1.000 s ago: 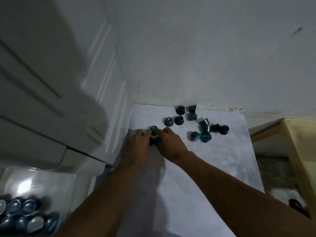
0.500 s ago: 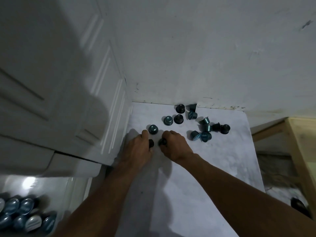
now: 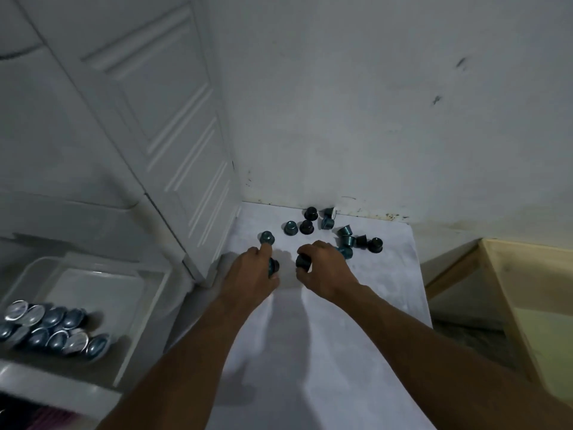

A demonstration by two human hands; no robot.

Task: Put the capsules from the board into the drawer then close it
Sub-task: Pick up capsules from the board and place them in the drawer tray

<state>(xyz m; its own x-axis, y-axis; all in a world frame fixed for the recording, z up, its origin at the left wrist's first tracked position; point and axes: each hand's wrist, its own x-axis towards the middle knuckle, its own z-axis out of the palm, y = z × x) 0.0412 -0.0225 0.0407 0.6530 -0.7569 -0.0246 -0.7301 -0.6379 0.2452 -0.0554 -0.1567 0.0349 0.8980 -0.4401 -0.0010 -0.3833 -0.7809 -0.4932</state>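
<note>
The open drawer (image 3: 99, 287) at left holds stored capsules (image 3: 52, 330), while over the white board (image 3: 310, 352) the left hand (image 3: 248, 274) pinches a teal capsule (image 3: 273, 265), the right hand (image 3: 325, 271) grips a dark capsule (image 3: 302, 262), and loose capsules (image 3: 347, 240) lie just beyond.

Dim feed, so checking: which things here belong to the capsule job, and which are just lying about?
Job: loose capsules on the board; open drawer with stored capsules; left hand gripping one capsule; right hand gripping another capsule.
Lying about: white panelled door; wall; wooden frame at right.
</note>
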